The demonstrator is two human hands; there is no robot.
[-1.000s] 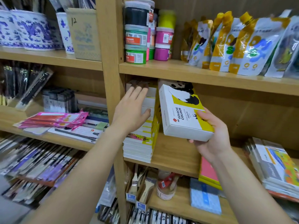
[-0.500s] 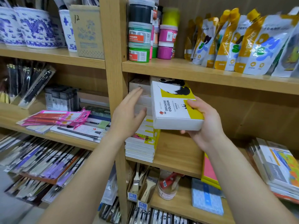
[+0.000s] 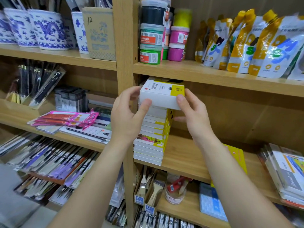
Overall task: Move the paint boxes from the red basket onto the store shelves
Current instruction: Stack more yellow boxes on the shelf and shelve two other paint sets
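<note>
A white and yellow gouache paint box (image 3: 162, 94) lies flat on top of a tall stack of similar boxes (image 3: 152, 137) at the left end of the middle shelf (image 3: 185, 160). My left hand (image 3: 127, 117) grips the box's left front corner, thumb on its front face. My right hand (image 3: 192, 111) grips its right front corner. The box's top sits just under the shelf above (image 3: 213, 76). The red basket is not in view.
Paint jars (image 3: 152, 40) and paint pouches (image 3: 253, 46) fill the shelf above. Blue-and-white pots (image 3: 47, 30) stand upper left. Brush packs (image 3: 65, 119) lie on the left shelf. Pads (image 3: 286, 171) are stacked at the right, with a yellow box (image 3: 236, 158) behind my right forearm.
The box went from tilted in my right hand, right of the stack, to flat on top of the stack. My left hand left the stack's side and took the box's left corner.
</note>
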